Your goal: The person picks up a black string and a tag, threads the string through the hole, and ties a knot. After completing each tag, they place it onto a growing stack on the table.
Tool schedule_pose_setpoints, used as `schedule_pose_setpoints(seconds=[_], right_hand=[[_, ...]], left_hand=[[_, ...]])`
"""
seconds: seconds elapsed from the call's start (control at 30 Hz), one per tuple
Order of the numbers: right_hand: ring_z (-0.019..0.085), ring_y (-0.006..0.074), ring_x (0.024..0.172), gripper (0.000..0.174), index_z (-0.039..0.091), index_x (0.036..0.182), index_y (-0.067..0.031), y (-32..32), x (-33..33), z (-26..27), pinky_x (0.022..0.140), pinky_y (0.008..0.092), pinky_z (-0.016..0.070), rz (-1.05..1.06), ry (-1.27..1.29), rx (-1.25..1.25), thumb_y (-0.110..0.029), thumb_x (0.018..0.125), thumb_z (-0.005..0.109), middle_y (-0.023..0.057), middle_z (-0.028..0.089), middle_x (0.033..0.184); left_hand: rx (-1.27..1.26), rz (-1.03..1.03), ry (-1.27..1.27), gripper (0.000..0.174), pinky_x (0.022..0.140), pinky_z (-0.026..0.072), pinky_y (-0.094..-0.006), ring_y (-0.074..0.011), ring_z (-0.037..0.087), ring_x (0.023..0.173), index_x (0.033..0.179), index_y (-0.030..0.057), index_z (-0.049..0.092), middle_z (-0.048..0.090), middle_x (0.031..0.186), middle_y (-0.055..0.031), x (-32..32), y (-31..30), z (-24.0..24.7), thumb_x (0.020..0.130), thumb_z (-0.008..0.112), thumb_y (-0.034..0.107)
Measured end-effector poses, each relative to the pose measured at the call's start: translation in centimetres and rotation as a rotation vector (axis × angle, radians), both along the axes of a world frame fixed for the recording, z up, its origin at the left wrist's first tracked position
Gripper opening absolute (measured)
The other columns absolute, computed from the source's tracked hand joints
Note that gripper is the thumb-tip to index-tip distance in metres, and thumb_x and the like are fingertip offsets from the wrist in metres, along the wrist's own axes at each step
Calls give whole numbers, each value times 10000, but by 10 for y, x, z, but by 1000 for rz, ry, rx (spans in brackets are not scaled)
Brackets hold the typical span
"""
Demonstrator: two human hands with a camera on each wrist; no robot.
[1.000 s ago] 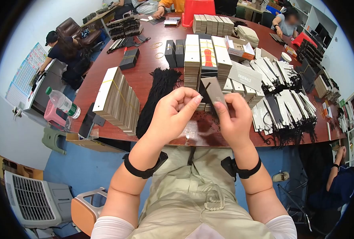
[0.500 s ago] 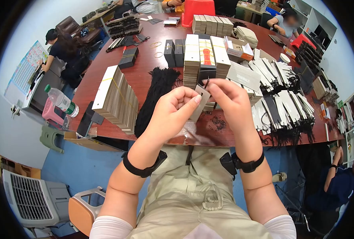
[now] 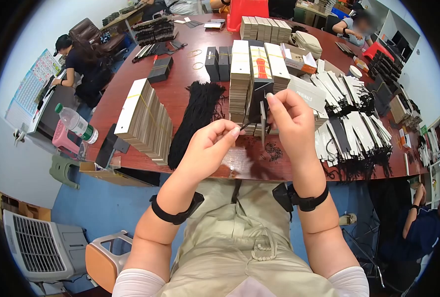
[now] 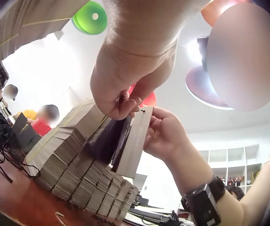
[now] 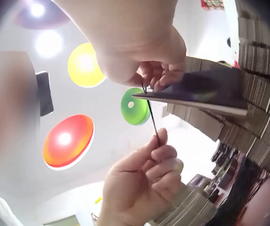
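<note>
My left hand pinches the end of a thin black cord between thumb and forefinger. The cord runs taut to the holed end of a grey cardboard hang tag. My right hand holds that tag by the same end, with a small loop of cord showing at its fingertips. In the head view the tag hangs almost edge-on under the right fingers. Close behind the hands stand tall banded stacks of tags. A thick bundle of black cords lies left of the hands.
Another banded tag stack leans at the table's left front. Corded tags are spread at the right, beside an open small box. Black cord scraps lie beneath the hands. A water bottle stands left, and other people sit around.
The tag passed from between both hands, briefly in the left, to the right hand. The left hand now pulls the cord down and left, away from the tag; the right has risen slightly.
</note>
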State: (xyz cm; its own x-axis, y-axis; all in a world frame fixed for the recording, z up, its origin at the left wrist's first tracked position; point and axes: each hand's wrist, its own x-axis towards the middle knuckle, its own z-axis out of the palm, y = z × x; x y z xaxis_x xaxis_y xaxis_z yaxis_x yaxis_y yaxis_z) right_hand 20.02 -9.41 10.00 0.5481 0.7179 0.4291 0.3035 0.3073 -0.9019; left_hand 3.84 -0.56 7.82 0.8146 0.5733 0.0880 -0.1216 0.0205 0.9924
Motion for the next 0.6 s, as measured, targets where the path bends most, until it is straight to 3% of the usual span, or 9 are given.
schedule_pose_setpoints(seconds=[0.13, 0.17, 0.3, 0.43, 0.6], right_hand=[[477, 55, 525, 111, 593, 805, -38, 0, 2, -4, 476, 196, 382, 277, 581, 167, -131, 865, 585, 1, 574, 661], [485, 71, 552, 95, 598, 816, -37, -3, 3, -5, 483, 212, 378, 335, 647, 201, -122, 855, 586, 31, 611, 732], [496, 113, 641, 97, 605, 851, -32, -11, 11, -12, 528, 251, 389, 563, 819, 165, -125, 845, 580, 60, 624, 843], [466, 126, 657, 153, 603, 940, -18, -19, 18, -21, 544, 263, 378, 564, 1015, 206, -133, 845, 570, 61, 604, 889], [458, 131, 625, 189, 596, 997, -10, -22, 21, -30, 557, 258, 374, 744, 1096, 298, -118, 860, 525, 68, 601, 929]], left_hand=[[-20, 18, -12, 129, 541, 362, -151, -11, 439, 615, 984, 21, 599, 526, 728, 58, -2, -1, -13, 907, 530, 99], [-17, 36, -14, 132, 554, 381, -154, -18, 459, 629, 991, 19, 600, 543, 741, 50, -2, -2, -15, 904, 531, 89], [-55, 85, 11, 138, 595, 438, -168, -46, 540, 667, 1002, 7, 598, 617, 804, -6, -5, -3, -17, 877, 558, 48], [-115, 193, -50, 118, 559, 470, -192, -84, 591, 645, 931, -6, 596, 652, 791, -69, -9, 0, -20, 815, 618, -7], [-56, 179, -100, 100, 551, 467, -190, -84, 586, 622, 869, 3, 607, 651, 765, -64, -12, 1, -30, 784, 655, -17]])
